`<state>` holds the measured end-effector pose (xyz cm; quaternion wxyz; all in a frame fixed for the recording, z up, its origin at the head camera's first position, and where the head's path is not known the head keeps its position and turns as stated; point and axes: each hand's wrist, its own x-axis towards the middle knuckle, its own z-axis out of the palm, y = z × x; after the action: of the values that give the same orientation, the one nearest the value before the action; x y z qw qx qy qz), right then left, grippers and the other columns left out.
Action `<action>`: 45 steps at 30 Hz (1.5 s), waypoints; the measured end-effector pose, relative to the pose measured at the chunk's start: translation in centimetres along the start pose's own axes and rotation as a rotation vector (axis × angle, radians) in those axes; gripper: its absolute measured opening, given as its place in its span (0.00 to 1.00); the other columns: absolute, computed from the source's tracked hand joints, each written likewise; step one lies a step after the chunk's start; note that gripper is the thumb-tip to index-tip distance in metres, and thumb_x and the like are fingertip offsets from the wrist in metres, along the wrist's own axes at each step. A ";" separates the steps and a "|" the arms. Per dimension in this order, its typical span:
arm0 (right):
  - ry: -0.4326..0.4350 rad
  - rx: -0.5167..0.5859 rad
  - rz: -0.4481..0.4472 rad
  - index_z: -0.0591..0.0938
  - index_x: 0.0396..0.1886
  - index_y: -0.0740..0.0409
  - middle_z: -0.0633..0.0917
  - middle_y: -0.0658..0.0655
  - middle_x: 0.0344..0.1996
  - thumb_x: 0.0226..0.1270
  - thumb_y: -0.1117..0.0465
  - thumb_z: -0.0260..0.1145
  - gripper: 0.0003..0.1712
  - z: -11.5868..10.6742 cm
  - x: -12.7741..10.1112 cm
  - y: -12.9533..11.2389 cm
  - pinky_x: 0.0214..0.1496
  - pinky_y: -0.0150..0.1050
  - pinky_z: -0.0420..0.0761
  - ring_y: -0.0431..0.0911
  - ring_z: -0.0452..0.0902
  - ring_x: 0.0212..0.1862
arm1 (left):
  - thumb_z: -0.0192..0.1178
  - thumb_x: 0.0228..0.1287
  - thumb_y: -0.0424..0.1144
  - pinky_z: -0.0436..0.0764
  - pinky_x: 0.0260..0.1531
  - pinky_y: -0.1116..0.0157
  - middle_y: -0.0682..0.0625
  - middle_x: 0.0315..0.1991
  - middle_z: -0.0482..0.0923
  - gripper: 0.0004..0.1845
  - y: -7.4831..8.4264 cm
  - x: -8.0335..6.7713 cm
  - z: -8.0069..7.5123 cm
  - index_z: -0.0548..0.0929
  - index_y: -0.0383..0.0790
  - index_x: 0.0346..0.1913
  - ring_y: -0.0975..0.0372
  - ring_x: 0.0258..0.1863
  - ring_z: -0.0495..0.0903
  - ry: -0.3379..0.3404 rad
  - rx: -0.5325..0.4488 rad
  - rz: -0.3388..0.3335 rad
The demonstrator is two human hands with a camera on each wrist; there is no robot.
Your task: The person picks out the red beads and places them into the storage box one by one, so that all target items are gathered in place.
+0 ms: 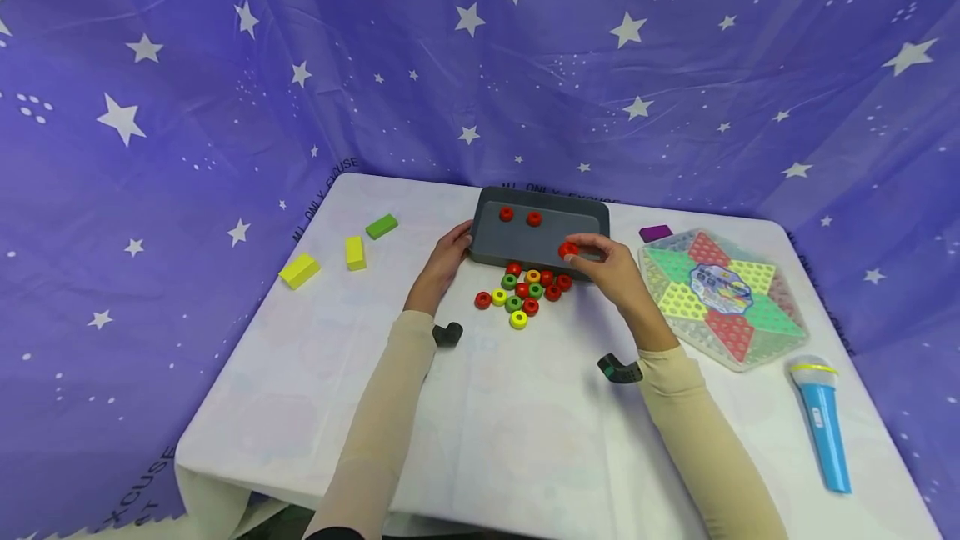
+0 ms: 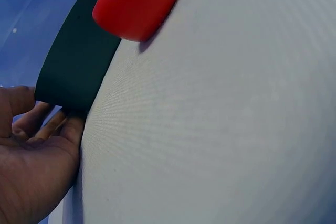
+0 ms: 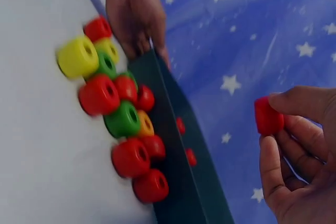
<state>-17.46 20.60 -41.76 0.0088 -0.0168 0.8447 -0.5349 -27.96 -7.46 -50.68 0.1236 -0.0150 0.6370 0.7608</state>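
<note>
A dark grey rectangular tray (image 1: 540, 233) lies at the back of the table, with two red beads (image 1: 534, 219) inside it. My left hand (image 1: 446, 258) grips the tray's left end, thumb at the rim and fingers against the wall, as the left wrist view shows. Between thumb and fingers, my right hand (image 1: 611, 269) pinches a red bead (image 3: 269, 116) above the tray's front right part. A cluster of red, green, yellow and orange beads (image 1: 518, 320) sits on the table just in front of the tray. They are barrel-shaped with a hole through each.
Left of the tray lie a green block (image 1: 382, 227) and two yellow pieces (image 1: 356, 253). To the right are a purple block (image 1: 656, 233), a hexagonal star-patterned game board (image 1: 722, 298) and a blue toy microphone (image 1: 823, 432). A starry purple cloth (image 1: 555, 65) hangs behind the table.
</note>
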 end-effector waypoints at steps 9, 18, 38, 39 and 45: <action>0.011 -0.064 0.065 0.81 0.56 0.55 0.83 0.59 0.51 0.64 0.58 0.67 0.20 0.2 5.7 1.1 0.56 0.46 0.76 0.52 0.76 0.54 | 0.45 0.76 0.34 0.62 0.70 0.61 0.48 0.71 0.64 0.23 -0.1 0.0 -0.5 0.65 0.43 0.72 0.61 0.70 0.62 -0.015 -0.007 -0.005; -0.044 -0.121 0.133 0.80 0.56 0.58 0.80 0.60 0.55 0.66 0.61 0.65 0.19 0.9 9.3 1.9 0.60 0.50 0.75 0.53 0.73 0.56 | 0.46 0.76 0.35 0.63 0.70 0.63 0.50 0.70 0.65 0.23 -0.2 0.0 -0.5 0.66 0.45 0.71 0.62 0.69 0.63 -0.001 -0.002 -0.022; -0.018 -0.314 0.226 0.82 0.52 0.60 0.81 0.63 0.50 0.62 0.63 0.68 0.18 1.6 11.6 2.6 0.56 0.48 0.75 0.53 0.74 0.50 | 0.45 0.76 0.34 0.62 0.70 0.62 0.49 0.70 0.65 0.23 0.1 -0.1 -0.3 0.67 0.44 0.71 0.61 0.70 0.62 -0.021 -0.012 -0.012; -0.018 -0.326 0.229 0.82 0.52 0.60 0.81 0.62 0.50 0.62 0.63 0.68 0.18 1.6 11.6 2.7 0.55 0.47 0.75 0.53 0.74 0.49 | 0.45 0.76 0.34 0.62 0.70 0.62 0.49 0.70 0.64 0.23 0.1 -0.1 -0.3 0.66 0.43 0.71 0.61 0.70 0.62 -0.026 -0.015 -0.012; -0.008 -0.346 0.236 0.82 0.52 0.60 0.82 0.62 0.48 0.60 0.64 0.68 0.19 1.9 11.7 3.2 0.49 0.41 0.74 0.51 0.74 0.46 | 0.45 0.76 0.33 0.62 0.70 0.62 0.48 0.71 0.64 0.23 0.2 0.0 -0.5 0.66 0.42 0.71 0.61 0.70 0.62 -0.033 -0.016 -0.007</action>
<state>-29.13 19.84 -45.40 0.0715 0.0787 0.9201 -0.3771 -28.07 -7.94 -50.58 0.1367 -0.0058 0.6288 0.7654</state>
